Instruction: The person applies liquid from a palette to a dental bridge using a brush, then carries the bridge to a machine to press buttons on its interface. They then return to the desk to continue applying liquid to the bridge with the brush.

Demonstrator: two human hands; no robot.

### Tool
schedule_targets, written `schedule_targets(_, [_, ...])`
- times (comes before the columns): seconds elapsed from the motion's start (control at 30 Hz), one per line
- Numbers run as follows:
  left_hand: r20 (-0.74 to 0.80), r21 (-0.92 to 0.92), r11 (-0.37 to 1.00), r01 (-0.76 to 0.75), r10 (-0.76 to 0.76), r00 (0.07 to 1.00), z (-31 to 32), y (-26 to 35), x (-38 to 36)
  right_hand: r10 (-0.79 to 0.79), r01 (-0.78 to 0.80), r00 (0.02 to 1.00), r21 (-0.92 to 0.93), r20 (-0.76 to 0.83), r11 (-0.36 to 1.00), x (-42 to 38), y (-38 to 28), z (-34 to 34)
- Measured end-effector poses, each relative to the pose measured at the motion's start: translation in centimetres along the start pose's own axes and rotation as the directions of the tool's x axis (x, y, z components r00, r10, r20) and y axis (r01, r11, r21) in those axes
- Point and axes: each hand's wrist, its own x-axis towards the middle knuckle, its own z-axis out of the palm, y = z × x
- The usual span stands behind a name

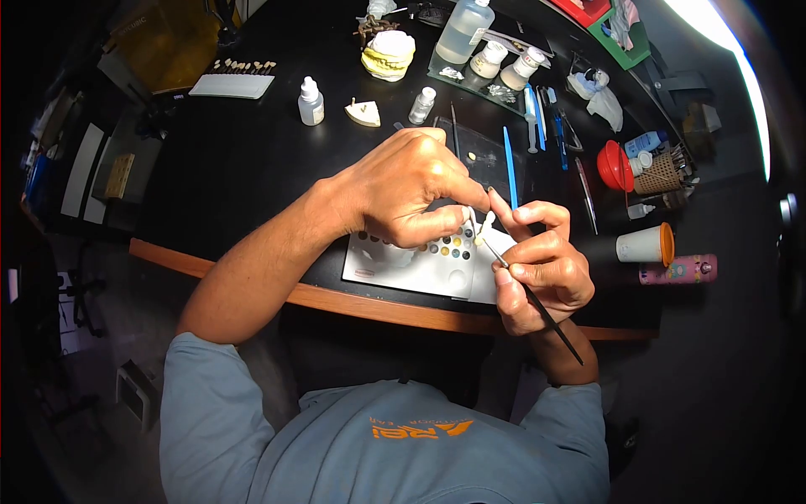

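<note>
Over the white palette sheet [403, 280] with its rows of coloured dots, my two hands meet. My right hand [543, 267] has its fingers closed around a thin dark brush [550, 323], whose handle slants down to the right. At the brush's upper end is a small whitish piece [484, 228], between the fingertips of both hands. My left hand [417, 189] is bent in from the left, thumb and index finger close together beside that piece; what they pinch, if anything, is too small to make out.
Behind my hands lie a dark glass plate [495, 155], a blue-handled tool [510, 168] and a small glass bottle [422, 106]. Further left stand a dropper bottle [311, 102] and a shade-tab tray [232, 84]. At right are a red bowl [615, 165] and a white cup [640, 246].
</note>
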Motion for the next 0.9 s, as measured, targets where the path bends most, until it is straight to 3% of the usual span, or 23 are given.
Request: schedule_targets(0.9, [0.031,0.141,0.986,-0.091,0.088,0.996,-0.47,0.03,0.04,0.015,-0.014,1.0,-0.054,0.027,0.998,0.28,-0.57,-0.11])
